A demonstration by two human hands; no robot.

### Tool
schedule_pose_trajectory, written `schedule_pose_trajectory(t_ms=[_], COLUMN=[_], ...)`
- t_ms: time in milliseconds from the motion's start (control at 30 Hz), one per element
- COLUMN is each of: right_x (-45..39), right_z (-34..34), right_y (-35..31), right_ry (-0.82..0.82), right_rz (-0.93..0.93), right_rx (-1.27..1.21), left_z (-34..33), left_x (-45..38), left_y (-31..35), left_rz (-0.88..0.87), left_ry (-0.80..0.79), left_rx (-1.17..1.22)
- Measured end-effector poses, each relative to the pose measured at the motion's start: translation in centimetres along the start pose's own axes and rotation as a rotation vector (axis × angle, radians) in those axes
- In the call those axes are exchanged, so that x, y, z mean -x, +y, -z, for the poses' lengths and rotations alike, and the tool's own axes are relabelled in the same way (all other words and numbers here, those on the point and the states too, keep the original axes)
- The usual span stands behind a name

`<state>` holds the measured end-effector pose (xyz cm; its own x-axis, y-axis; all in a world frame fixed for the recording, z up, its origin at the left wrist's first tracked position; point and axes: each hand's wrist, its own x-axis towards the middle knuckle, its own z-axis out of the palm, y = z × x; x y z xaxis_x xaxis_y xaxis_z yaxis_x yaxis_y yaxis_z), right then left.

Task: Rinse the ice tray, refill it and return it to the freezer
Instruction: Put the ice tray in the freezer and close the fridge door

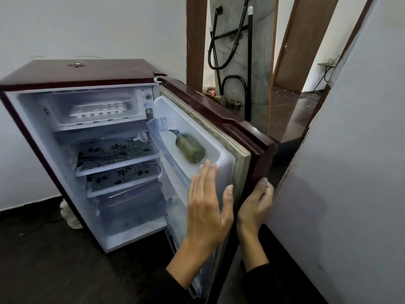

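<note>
Right hand (255,202) curling over the outer edge of the open fridge door (245,137), thumb lying along the front of the edge, fingers wrapping round to the maroon outside; grip pressing on the door rim. Left hand (207,207) spreading flat, fingers straight and close together, palm facing the white inner lining of the door, thumb standing apart toward the seal; touching or hovering just off the lining, cannot tell which. Both forearms reaching up from the bottom of the view, dark sleeves (260,279) ending well short of the wrists.

No readable writing anywhere; small blue stickers beside the dial (148,97) staying too blurred to make out.

Lying in the door's upper shelf just beyond the left fingertips: a green bottle (190,148) with a pump top, tipped on its side. Sitting inside the freezer box (92,106) at the top of the fridge (83,75): the white ice tray (99,109), flat on the compartment floor, well apart from both hands. Below it, glass shelves (116,154) with a black flower pattern. Resting on the fridge top: a small bunch of keys (75,65). Standing close on the right, a pale wall (350,172) crowding the door's swing; behind, a doorway with black hoses (219,51) hanging.
</note>
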<state>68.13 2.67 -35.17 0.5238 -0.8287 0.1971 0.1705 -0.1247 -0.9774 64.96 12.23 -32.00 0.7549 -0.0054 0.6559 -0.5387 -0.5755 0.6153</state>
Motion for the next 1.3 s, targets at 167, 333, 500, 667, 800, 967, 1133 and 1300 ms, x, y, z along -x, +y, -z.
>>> schedule_pose_trajectory(t_ms=[167, 333, 500, 667, 800, 967, 1133, 1300], right_x=[7.3, 12.9, 16.0, 19.8, 23.5, 27.3, 30.3, 32.3], right_z=[-0.2, -1.5, -6.2, -11.8, -15.9, -21.4, -26.9, -31.9], right_y=[-0.4, -1.3, -3.6, -3.7, -3.7, -3.7, -3.7, -3.3], right_ry=[-0.158, -0.237, -0.310, -0.472, -0.546, -0.634, -0.678, -0.731], right_rz=[0.170, 0.498, 0.507, 0.371, 0.334, 0.317, 0.297, 0.259], right_rx=[-0.001, -0.016, -0.080, -0.196, -0.217, -0.235, -0.263, -0.272], left_z=[4.3, 9.5, 15.0, 19.6, 23.0, 26.7, 29.5, 31.6], left_x=[-0.1, -0.7, -1.4, -2.2, -3.1, -5.0, -7.2, -9.9], left_y=[-0.4, -2.3, -5.7, -10.2, -14.5, -20.0, -25.0, -29.6], left_rz=[-0.037, -0.051, -0.056, -0.052, -0.030, 0.039, 0.087, 0.114], left_ry=[0.165, 0.333, 0.447, 0.469, 0.446, 0.414, 0.353, 0.294], left_rx=[-0.065, -0.149, -0.208, -0.288, -0.368, -0.395, -0.401, -0.429])
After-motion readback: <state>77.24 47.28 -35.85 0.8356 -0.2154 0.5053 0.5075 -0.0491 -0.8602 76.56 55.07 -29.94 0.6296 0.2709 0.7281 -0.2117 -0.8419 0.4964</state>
